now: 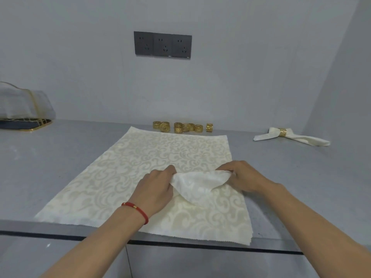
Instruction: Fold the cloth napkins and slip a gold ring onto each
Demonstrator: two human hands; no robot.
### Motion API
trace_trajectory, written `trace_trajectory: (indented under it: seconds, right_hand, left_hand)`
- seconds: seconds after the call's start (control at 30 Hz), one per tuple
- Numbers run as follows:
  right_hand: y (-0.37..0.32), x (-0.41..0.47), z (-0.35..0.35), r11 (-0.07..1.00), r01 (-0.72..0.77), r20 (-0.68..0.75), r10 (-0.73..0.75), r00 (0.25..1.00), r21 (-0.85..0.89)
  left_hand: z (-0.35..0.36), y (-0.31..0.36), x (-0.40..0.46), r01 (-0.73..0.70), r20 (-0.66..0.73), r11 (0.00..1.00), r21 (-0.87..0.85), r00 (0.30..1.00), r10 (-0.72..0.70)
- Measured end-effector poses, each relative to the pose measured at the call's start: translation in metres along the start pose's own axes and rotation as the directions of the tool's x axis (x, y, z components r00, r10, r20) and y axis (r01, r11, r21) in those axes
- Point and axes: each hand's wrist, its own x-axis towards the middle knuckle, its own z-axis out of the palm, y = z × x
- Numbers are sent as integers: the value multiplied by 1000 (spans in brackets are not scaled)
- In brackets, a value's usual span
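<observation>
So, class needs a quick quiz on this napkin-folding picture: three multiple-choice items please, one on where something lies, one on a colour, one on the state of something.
1. Where does the finished napkin with its ring lie?
A. far right of the counter
B. on the napkin stack
C. beside the glass cover

2. What colour is the bracelet on the left wrist?
A. blue
B. red
C. green

3. What are the two hands doing?
A. resting flat on the counter
B. picking up loose rings
C. pinching a lifted fold of the top napkin

Answers:
1 A, it lies apart at the right, near the wall.
2 B, a red cord shows.
3 C, left hand and right hand grip the top napkin raised between them.
</observation>
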Motion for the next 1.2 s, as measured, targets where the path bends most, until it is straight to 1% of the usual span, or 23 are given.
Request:
trace_trajectory:
  seconds: [0.03, 0.07, 0.17, 0.2, 0.33, 0.37, 0.43, 0.5, 0.63, 0.7, 0.77, 0.83, 0.9, 0.97, 1.07, 1.13, 1.2]
  right_hand:
    - [2, 0, 0, 1000, 16, -59, -17, 998, -10]
    - [5, -1, -1, 1000, 24, -83, -25, 996, -20]
    - [4, -13, -10, 999, 20, -104, -24, 994, -41]
    - [4, -21, -14, 998, 17, -97, -22, 995, -59]
    - [7, -75, -35, 947, -13, -4, 13, 1000, -320]
    - [5, -88, -39, 940, -10, 17, 17, 1000, -342]
    - [-6, -112, -42, 968, 7, 25, -1, 1000, -251]
    - [-25, -130, -42, 996, 6, 7, -5, 1000, -83]
    - [-70, -142, -34, 986, 29, -7, -28, 1000, 164]
    - [-86, -140, -28, 978, 29, -9, -28, 1000, 205]
    - [-99, -134, -22, 980, 19, -22, -15, 1000, 198]
    - [-109, -123, -18, 972, 42, -70, -26, 997, 233]
    - [-112, -107, -18, 953, 50, -107, -19, 994, 300]
    - [-105, -85, -20, 936, -29, -46, 48, 998, 350]
    - [-88, -45, -17, 889, -247, 88, 231, 969, 385]
    - [-75, -9, -10, 884, -361, 97, 348, 932, 297]
    - [-62, 27, 1, 876, -441, 61, 438, 897, 197]
  left_hand:
    - [0, 1, -2, 26, 8, 1000, 5, 1000, -26]
    - [2, 4, -4, 47, 20, 999, 26, 999, -48]
    - [4, 17, -8, 41, 67, 991, 125, 997, -50]
    - [3, 21, -9, 36, 76, 990, 134, 996, -47]
    - [-4, 32, -10, 0, 100, 995, 99, 995, -10]
    - [-5, 34, -11, -10, 101, 996, 84, 995, 1]
    - [-7, 38, -17, -40, 91, 999, 16, 995, 38]
    - [-10, 38, -25, -52, 86, 997, -58, 995, 57]
    - [-28, 22, -43, 30, 166, 988, -149, 986, -5]
    - [-45, 14, -50, 60, 211, 981, -182, 977, -20]
    - [-63, 6, -49, 102, 288, 967, -233, 957, -31]
    - [-78, -4, -43, 129, 374, 952, -278, 927, -16]
    - [-87, -14, -32, 160, 422, 932, -326, 907, -8]
    - [-87, -24, -14, 182, 432, 921, -345, 902, -17]
    - [-74, -41, 27, 158, 410, 948, -275, 911, -33]
    - [-57, -53, 61, 166, 386, 960, -224, 920, -70]
    - [-35, -61, 94, 150, 368, 981, -120, 925, -96]
